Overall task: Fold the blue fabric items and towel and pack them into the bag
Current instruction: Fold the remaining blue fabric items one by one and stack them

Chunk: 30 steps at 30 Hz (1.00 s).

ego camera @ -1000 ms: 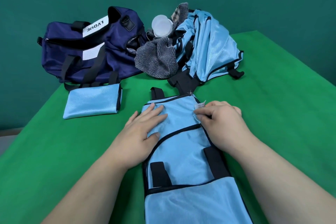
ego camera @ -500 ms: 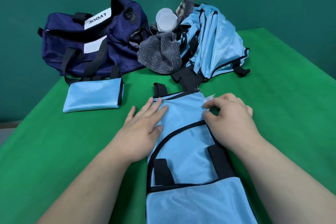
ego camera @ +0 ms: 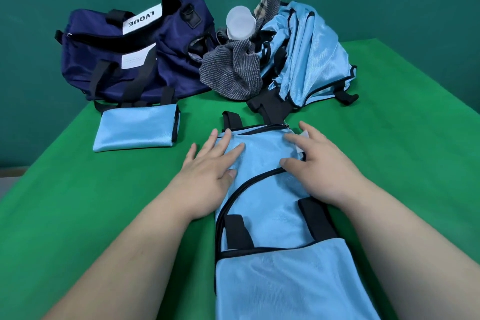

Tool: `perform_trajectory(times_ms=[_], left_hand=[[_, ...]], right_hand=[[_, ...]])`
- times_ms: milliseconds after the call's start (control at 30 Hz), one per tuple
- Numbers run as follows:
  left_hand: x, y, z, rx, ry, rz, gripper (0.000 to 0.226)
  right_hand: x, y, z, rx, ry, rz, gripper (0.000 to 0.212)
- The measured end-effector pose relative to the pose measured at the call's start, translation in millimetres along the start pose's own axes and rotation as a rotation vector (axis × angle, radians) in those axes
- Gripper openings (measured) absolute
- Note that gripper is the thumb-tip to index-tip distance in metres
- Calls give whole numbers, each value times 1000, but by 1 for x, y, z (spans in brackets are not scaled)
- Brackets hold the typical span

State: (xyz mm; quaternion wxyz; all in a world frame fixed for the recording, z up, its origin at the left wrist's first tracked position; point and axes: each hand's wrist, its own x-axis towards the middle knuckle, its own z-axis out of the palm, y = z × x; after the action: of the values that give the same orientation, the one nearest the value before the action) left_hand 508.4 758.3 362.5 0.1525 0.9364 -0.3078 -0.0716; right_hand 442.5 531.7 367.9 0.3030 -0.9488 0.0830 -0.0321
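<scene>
Folding step. The left hand (ego camera: 207, 163) and right hand (ego camera: 319, 166), fingers spread flat, press the 12 o'clock end of the blue mesh vest (ego camera: 267, 210) at centre. The next move probably calls for doubling it over. The navy duffel bag (ego camera: 109, 60) waits at 11 o'clock and the striped towel (ego camera: 228, 75) at 12 o'clock.

Nearest on the table (ego camera: 78, 202): flat fabric item (ego camera: 270, 202), under 2 hands, left hand (ego camera: 210, 174) and right hand (ego camera: 322, 166). Behind, leftward: folded piece (ego camera: 135, 130), just before the bag (ego camera: 135, 60). Right of the bag: towel (ego camera: 231, 75), cup (ego camera: 240, 23) behind it, then fabric heap (ego camera: 306, 54).
</scene>
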Motion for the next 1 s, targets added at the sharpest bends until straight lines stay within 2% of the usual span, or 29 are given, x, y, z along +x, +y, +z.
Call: perform_trajectory(times_ms=[100, 333, 400, 567, 667, 867, 1000], left_hand=[[-9, -2, 2, -148, 101, -41, 52], [-95, 17, 14, -477, 237, -130, 40], [-125, 23, 17, -498, 243, -131, 49], [-181, 32, 30, -406, 222, -108, 64], [-201, 41, 33, -297, 190, -60, 76], [-216, 56, 39, -192, 143, -20, 62], [-216, 60, 40, -116, 148, -14, 68]], right_hand=[[-9, 8, 0, 165, 81, 9, 46], [-81, 14, -5, 291, 144, -2, 22], [-109, 16, -6, 340, 164, 13, 20], [-166, 16, -6, 451, 149, 36, 22], [-188, 12, -7, 472, 122, -8, 33], [-206, 15, -4, 313, 88, -49, 37], [-205, 15, -2, 247, 90, -93, 35]])
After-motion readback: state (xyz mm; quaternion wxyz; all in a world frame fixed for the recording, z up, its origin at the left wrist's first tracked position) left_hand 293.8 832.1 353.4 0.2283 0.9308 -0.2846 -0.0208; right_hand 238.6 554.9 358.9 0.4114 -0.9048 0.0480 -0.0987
